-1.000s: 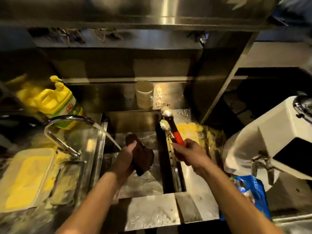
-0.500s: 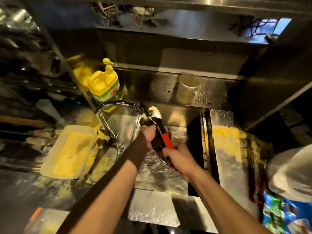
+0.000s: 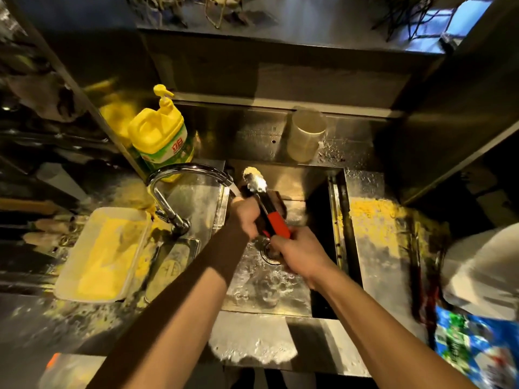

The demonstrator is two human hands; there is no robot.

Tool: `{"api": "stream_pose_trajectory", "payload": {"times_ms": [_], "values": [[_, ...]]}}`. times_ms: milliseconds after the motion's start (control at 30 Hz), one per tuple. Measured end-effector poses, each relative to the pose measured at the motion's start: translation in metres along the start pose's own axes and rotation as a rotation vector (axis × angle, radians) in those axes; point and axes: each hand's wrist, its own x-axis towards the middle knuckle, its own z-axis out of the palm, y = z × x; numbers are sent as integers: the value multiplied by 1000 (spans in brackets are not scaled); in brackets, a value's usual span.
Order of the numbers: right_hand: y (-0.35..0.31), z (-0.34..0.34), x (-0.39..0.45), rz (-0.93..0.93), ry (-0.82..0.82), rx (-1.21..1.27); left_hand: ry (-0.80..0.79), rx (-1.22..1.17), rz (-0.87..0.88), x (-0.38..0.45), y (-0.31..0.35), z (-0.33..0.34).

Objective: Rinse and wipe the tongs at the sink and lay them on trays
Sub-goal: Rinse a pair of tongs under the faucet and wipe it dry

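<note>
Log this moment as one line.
step: rinse | right hand: grips tongs | left hand: holds cloth on tongs | faucet: running

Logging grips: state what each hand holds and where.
Right hand grips the tongs by the red handle end; left hand holds a dark cloth against their arms.

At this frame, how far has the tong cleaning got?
Done: water runs from the faucet. In hand: right hand grips the tongs by the red handle over the sink; left hand holds a dark cloth against them; tips look crusted. Left: laying on trays.
</note>
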Motion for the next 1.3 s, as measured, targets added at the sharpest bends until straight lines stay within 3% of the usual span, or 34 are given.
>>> {"api": "stream_pose_trajectory", "payload": {"times_ms": [100,233,433,500,667,967,1300], "values": [[8,-8,-14,22,-48,26,109,122,82,15,21,-8],[19,-36,-33,92,-74,202,266,-81,123,29,34,-23],[13,-48,-18,148,-97,421,-2,-156,-14,15,1,-22],[12,-48,-12,176,-135,473,-22,-159,-14,8,-8,-20],[11,-40,-4,121,-91,234,-79,-258,-11,-4,-24,-27],[14,-23,2,167,-42,108,-344,-342,-28,-10,-29,-45],[17,-5,-16,87,-1,-81,-210,-191,-14,2,-12,-22]]}}
